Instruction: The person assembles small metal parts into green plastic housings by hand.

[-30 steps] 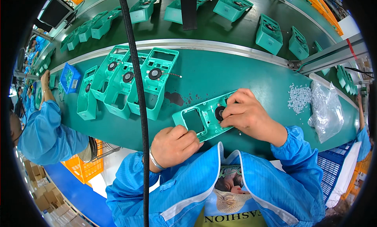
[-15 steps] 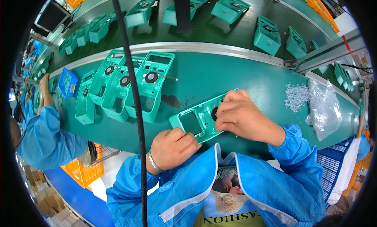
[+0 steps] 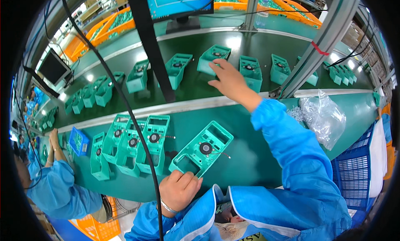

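My left hand (image 3: 179, 192) grips the near corner of a green plastic housing (image 3: 195, 151) lying tilted on the bench. A round black speaker (image 3: 206, 148) sits in its middle, with a thin wire and small plug trailing off to the right. My right hand (image 3: 228, 80) reaches over the rail to the dark belt, thumb and fingers apart. Its fingertips are at the near side of another green housing (image 3: 206, 67); whether they touch it is hard to tell. Several similar housings with speakers, among them one at the front (image 3: 153, 143), stand together left of my workpiece.
A row of green housings (image 3: 251, 74) runs along the dark belt behind the metal rail (image 3: 187, 107). At the right lies a clear plastic bag (image 3: 325, 120) with small pale parts. A black cable (image 3: 125, 107) hangs in front. A blue bin (image 3: 79, 141) and a co-worker's arm (image 3: 56, 147) are at the left.
My right hand has left the housing on the bench and stretched far forward to the belt. My left hand still holds that housing, whose speaker now shows. The view has tilted upward.
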Available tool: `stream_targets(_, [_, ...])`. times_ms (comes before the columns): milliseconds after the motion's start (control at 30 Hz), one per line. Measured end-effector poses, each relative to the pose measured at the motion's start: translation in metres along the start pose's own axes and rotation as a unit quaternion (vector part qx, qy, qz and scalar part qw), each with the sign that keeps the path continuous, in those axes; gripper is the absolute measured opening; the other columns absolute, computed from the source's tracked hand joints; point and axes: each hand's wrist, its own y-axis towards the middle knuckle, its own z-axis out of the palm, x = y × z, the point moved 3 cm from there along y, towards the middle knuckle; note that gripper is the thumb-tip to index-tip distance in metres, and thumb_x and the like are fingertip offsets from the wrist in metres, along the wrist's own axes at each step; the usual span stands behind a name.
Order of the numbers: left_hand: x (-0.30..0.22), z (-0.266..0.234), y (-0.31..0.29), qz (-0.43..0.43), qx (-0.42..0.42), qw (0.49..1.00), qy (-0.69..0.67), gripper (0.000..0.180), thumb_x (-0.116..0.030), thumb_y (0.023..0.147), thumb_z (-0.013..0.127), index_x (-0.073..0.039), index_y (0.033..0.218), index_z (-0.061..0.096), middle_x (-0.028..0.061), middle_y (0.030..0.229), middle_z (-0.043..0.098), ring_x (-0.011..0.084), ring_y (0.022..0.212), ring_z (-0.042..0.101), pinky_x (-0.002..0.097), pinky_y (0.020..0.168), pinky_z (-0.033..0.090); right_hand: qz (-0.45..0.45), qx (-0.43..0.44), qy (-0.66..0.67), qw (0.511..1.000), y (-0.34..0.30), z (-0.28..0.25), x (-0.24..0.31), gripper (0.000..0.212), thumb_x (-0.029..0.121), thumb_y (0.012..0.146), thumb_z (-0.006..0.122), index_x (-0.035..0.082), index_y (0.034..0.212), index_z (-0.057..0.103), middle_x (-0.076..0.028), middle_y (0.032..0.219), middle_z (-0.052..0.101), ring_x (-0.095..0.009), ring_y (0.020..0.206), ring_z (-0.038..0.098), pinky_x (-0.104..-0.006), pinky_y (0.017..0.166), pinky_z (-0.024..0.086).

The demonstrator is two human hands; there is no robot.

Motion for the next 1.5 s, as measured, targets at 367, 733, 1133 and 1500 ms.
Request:
stream_targets(367, [0.049,0.014,0.106,-0.048,0.008,0.985,0.168,0.024,-0.025,0.085,0.077,-0.010,0.073,0.063,0.0056,0.076,0.059,0.0275,0.075,0.061,0.0417,0.058,0.051,0.069,0.041,0.205,0.975,-0.042,-0.037,-0.002,0.065,0.015,0.083,0.080,0.005,0.142,0.055,-0.014,0.112,0.060,-0.030,0.099,0.062,-0.0411,0.085,0.053])
stream_targets(733, [0.125,0.145,0.224,-0.095,-0.030,0.987,0.123,0.032,-0.040,0.094,0.067,-0.013,0.077,0.070,0.0062,0.082,0.066,0.0316,0.084,0.066,0.0480,0.068,0.052,-0.117,0.158,0.108,0.975,-0.209,-0.131,0.087,0.064,0.019,0.079,0.079,0.007,0.138,0.058,-0.006,0.095,0.058,-0.025,0.086,0.061,-0.0363,0.075,0.049])
stream_targets(1133, [0.012,0.172,0.272,-0.056,0.069,0.996,0.009,0.053,-0.046,0.090,0.073,-0.017,0.134,0.063,0.0116,0.123,0.060,0.0339,0.093,0.069,0.0466,0.076,0.057,-0.161,0.157,0.199,0.954,-0.236,-0.115,0.081,0.052,0.012,0.092,0.060,0.013,0.144,0.057,-0.012,0.130,0.058,-0.024,0.094,0.062,-0.0372,0.081,0.052])
stream_targets(1500, [0.013,0.164,0.311,-0.041,-0.038,0.998,-0.005,0.039,-0.034,0.094,0.073,-0.009,0.124,0.068,0.0111,0.128,0.059,0.0363,0.106,0.066,0.0458,0.085,0.057,-0.120,0.194,0.208,0.951,-0.234,-0.153,0.045,0.055,0.012,0.088,0.062,0.012,0.143,0.058,-0.013,0.130,0.060,-0.029,0.099,0.063,-0.0408,0.084,0.051])
